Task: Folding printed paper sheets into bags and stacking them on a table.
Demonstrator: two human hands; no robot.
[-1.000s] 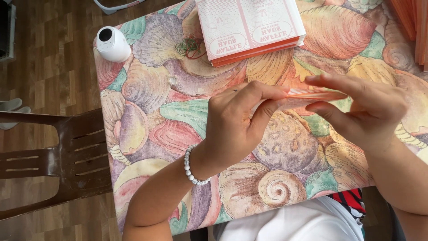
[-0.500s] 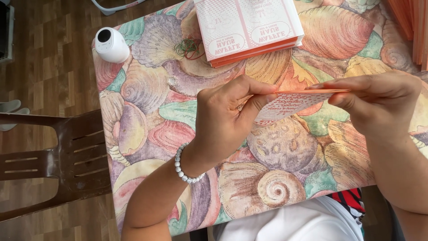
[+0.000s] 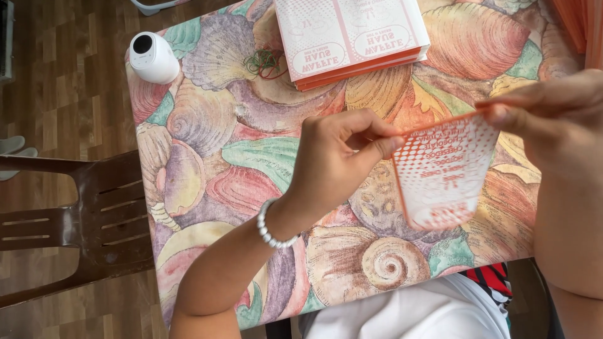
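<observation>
Wooden floor (image 3: 56,94), dark brown chair (image 3: 81,220), shell-patterned table (image 3: 207,163), seemingly daylit.

Right hand (image 3: 553,119) cut off at right edge. Stack of sleeves (image 3: 352,34) cropped at top. Chair (image 3: 75,220) cut at left edge. Tablecloth pattern hidden behind paper sleeve (image 3: 443,172).

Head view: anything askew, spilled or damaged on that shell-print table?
Nothing looks damaged or spilled. Both hands, left hand and right hand, hold the orange-and-white paper sleeve. Loose rubber bands lie beside the sleeve stack.
</observation>
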